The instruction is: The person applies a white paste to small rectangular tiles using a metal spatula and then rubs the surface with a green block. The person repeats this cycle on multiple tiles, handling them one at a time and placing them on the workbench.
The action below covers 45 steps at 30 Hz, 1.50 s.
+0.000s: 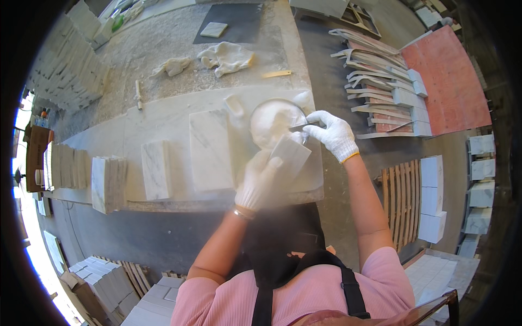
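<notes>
My left hand (254, 182), in a white knit glove, is closed around the edge of a pale marble tile (293, 156) and holds it tilted. My gloved right hand (333, 134) pinches a thin dark tool, seemingly a putty knife (299, 127), above the near right side of a round bowl (255, 115). White powder or paste (267, 124) fills the bowl. The tile's far end is close to the bowl's near rim; whether they touch I cannot tell. Left of the bowl lies a larger grey-veined marble slab (209, 152), with a small white block (234, 106) beyond it.
Marble tile stacks (156, 169) line the table's front left, and a tall stack (68, 65) stands far left. Crumpled gloves (227, 57) and a yellow strip (277, 74) lie at the back. Curved pale strips (375, 76) and a slatted pallet (401, 204) are on the right.
</notes>
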Tool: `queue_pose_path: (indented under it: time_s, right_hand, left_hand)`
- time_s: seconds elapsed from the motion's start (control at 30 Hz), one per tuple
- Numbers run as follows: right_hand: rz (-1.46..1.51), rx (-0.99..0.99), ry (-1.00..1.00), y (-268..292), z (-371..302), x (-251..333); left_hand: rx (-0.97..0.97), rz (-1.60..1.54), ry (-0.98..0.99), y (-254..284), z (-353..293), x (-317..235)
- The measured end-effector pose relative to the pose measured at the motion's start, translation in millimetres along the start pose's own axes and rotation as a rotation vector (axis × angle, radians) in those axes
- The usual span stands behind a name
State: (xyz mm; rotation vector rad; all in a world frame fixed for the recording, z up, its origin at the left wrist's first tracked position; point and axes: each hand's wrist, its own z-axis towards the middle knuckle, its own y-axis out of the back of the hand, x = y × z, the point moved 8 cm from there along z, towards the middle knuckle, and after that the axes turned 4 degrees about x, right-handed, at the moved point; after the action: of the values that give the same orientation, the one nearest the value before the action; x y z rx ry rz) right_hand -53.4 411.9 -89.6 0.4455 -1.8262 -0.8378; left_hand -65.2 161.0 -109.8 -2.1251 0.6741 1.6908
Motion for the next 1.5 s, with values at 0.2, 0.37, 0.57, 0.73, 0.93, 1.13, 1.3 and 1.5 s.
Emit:
queue_pose_path:
  time_s: [0.2, 0.37, 0.57, 0.73, 0.93, 1.13, 1.3, 1.5]
  right_hand:
    - [0.043, -0.095, 0.209, 12.8, -13.1, 25.8]
    - [0.123, -0.213, 0.201, 21.4, -13.2, 24.9]
    - [0.485, -0.061, 0.05, -4.4, -0.5, 7.4]
    - [0.583, -0.085, -0.056, 9.2, -13.2, 5.6]
    - [0.634, -0.059, -0.051, 20.4, -29.9, 28.4]
    - [0.559, -0.071, 0.03, 25.0, -37.3, 39.9]
    - [0.453, -0.129, 0.097, 29.8, -38.3, 39.8]
    - [0.37, -0.187, 0.219, 34.7, -40.5, 46.5]
  left_hand:
    - [-0.007, -0.009, -0.002, 0.0, 0.5, 4.7]
    - [0.0, 0.06, 0.034, 0.6, 3.6, 9.7]
    - [0.009, 0.098, 0.082, 1.5, 1.2, 7.5]
    - [-0.009, 0.098, 0.072, 1.4, 1.4, 7.8]
    - [0.004, -0.017, 0.033, -0.5, 0.8, 4.5]
    - [-0.003, 0.089, 0.052, 1.2, 0.4, 2.8]
    - [-0.009, -0.03, 0.052, -0.4, 0.0, 5.5]
    - [0.005, 0.058, 0.073, 0.9, 1.5, 7.8]
